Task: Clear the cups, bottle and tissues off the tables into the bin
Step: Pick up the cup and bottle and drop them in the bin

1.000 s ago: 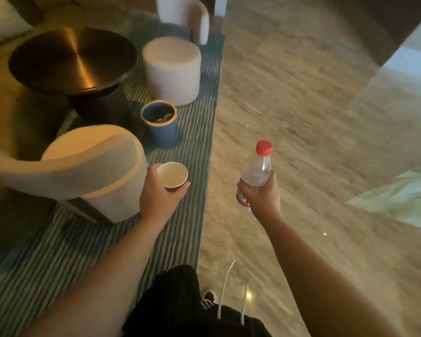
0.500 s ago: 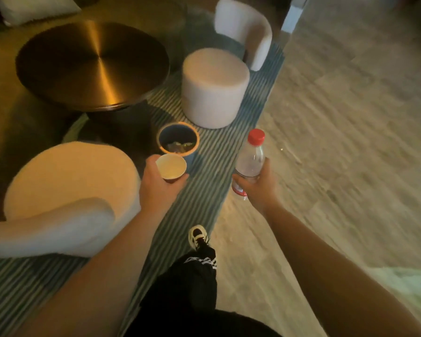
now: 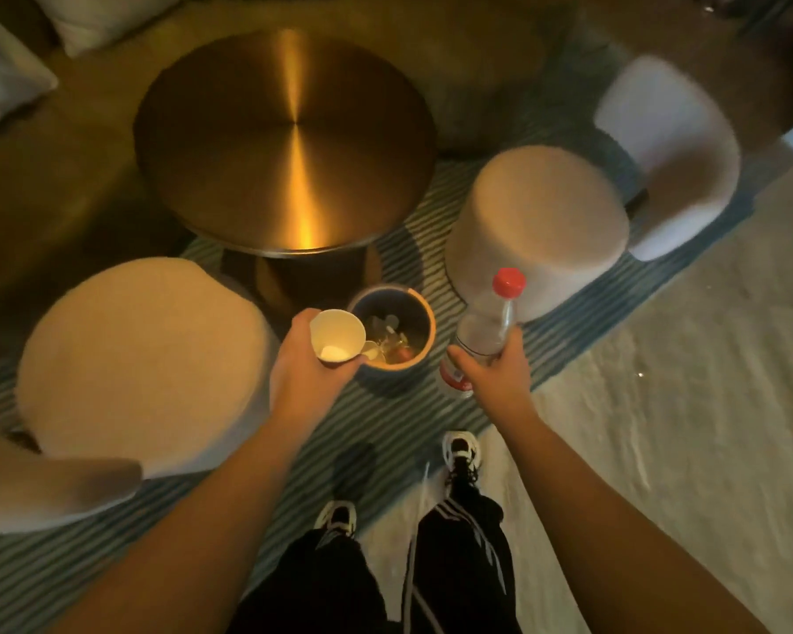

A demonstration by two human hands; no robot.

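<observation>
Table (image 3: 285, 144): we see a round brass-toned top, bare in this view, standing on the striped rug just beyond the bin.
Bin (image 3: 424, 308): a small open round tub on the rug at the table's foot, already holding rubbish; its mouth is wide enough for both things we carry.
Bottle (image 3: 486, 327): a clear plastic one with a red cap, upright, to the right of the bin and beside its rim, not over it. We judge it nearly empty, so light, thin-walled and a little slick; gripping the lower body near the label, as now, suits it.
Cup (image 3: 337, 334): a paper cup, mouth tilted toward us, inside looks empty, held at the bin's left rim. We judge it very light and easily crushed; a loose hold round the wall is enough.
Right hand (image 3: 495, 370): our fingers and thumb wrap round the bottle's lower half.
Left hand (image 3: 305, 363): our fingers curl round the cup's side and base.
</observation>
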